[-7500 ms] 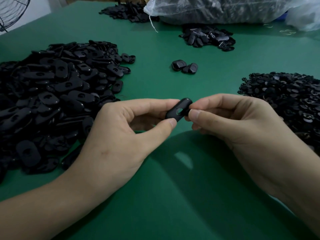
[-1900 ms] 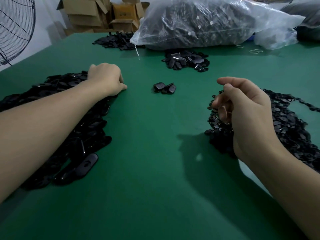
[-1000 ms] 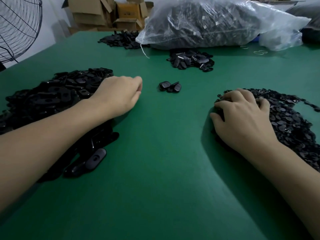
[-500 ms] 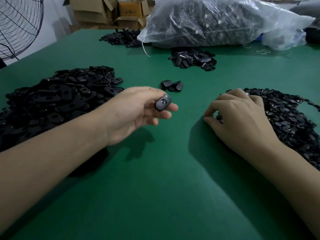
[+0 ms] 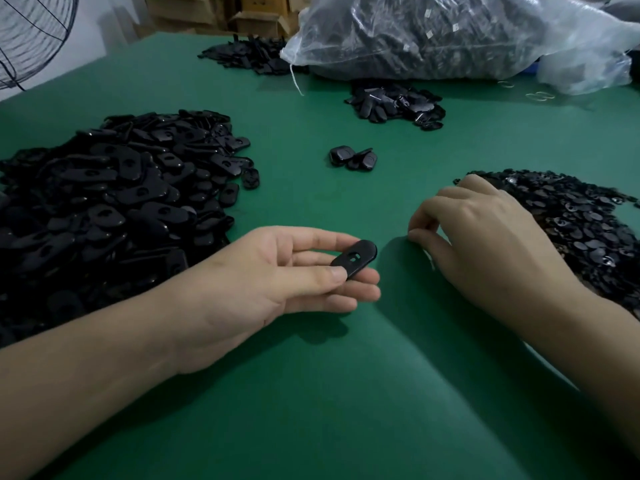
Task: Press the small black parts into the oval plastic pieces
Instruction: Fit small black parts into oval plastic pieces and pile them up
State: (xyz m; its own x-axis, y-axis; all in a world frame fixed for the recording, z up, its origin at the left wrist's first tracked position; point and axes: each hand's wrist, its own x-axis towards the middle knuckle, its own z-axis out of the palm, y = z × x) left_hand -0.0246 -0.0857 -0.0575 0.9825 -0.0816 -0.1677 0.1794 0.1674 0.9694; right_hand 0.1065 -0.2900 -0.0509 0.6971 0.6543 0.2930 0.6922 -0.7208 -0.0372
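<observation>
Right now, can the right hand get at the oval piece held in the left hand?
Probably yes. The left hand holds the oval piece out by one end, hole facing up, and the right hand sits close beside it with only bare green table between them.

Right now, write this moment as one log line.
left hand: holds oval piece | right hand: fingers curled at small-parts pile | hole: unfilled

We are looking into an assembly workshop: the green table is carrying heaps of black plastic pieces, a bulging clear bag of parts is lying upper right, and cardboard boxes are standing behind.
</observation>
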